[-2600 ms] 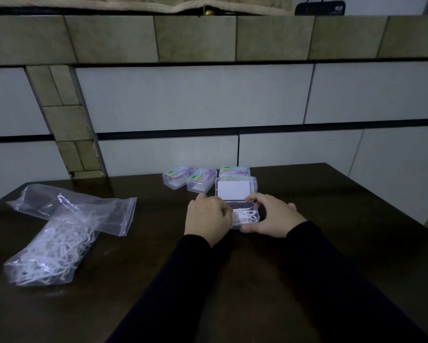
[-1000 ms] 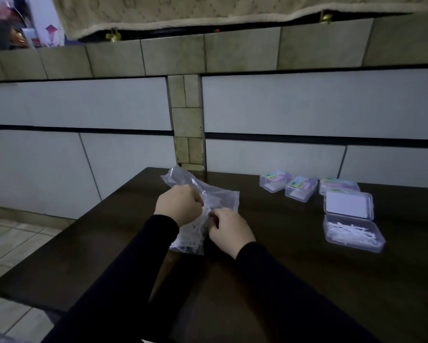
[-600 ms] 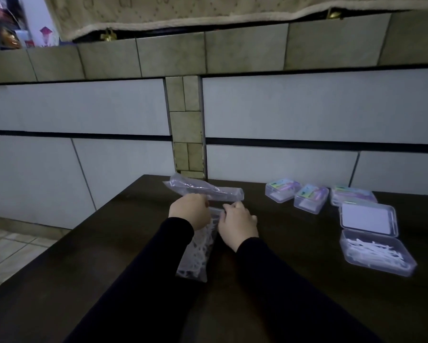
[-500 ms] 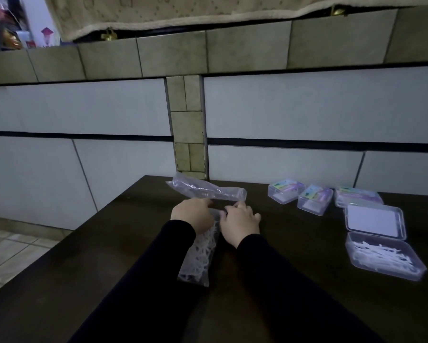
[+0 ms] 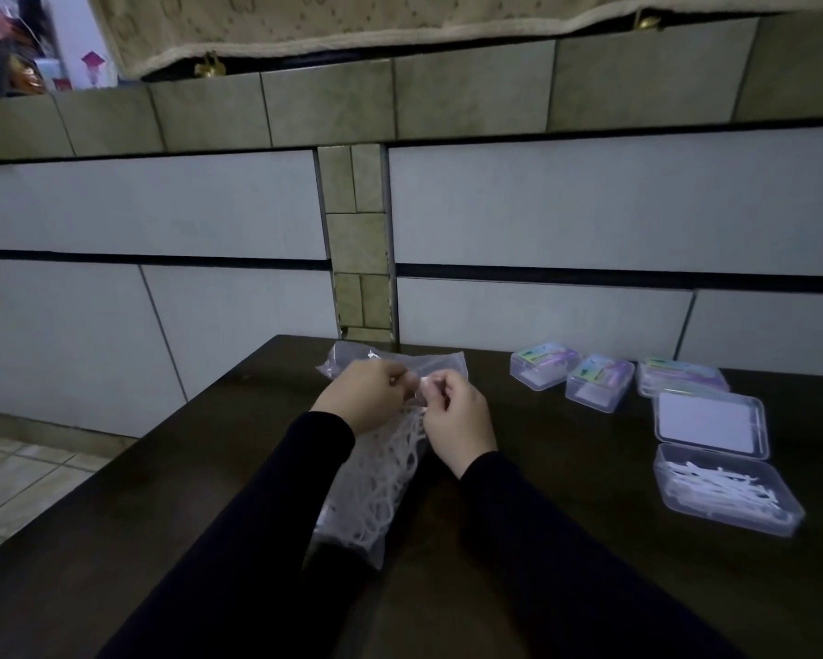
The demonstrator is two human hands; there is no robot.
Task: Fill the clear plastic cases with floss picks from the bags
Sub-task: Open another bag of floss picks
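A clear plastic bag (image 5: pixel 376 487) of white floss picks (image 5: pixel 390 468) is seen lying on the dark bench (image 5: pixel 566 587), just in front of the person. Its top edge is pinched between the two hands: the left hand (image 5: pixel 362 397) grips it with curled fingers (image 5: pixel 397 379) on one side, and the right hand (image 5: pixel 457 420) pinches it with thumb and curled fingers (image 5: pixel 435 390) on the other, the two hands almost touching. The lower part of the bag is packed with a tangle of picks; how many cannot be told. Behind the hands, more crumpled clear plastic (image 5: pixel 352 361) is seen at the far edge of the bench; whether it belongs to the same bag cannot be told.

To the right, well apart from the bag, an open case (image 5: pixel 728 492) is laid flat. Its tray, nearer the person, is partly filled with white picks lying roughly side by side. Its lid (image 5: pixel 711 423) is folded back and lies just behind the tray, a white card showing inside it.

Farther back, three closed cases are counted in a row near the tiled wall (image 5: pixel 542 206): one (image 5: pixel 545 371) at the left, a second (image 5: pixel 600 382) just beside it, and a third (image 5: pixel 683 375) at the right, just behind the open lid. A coloured label is carried on each; what lies inside them cannot be made out.

In all, four cases are counted, one open and three closed, and one bag held by two hands. Both arms are covered by black sleeves (image 5: pixel 542 539).
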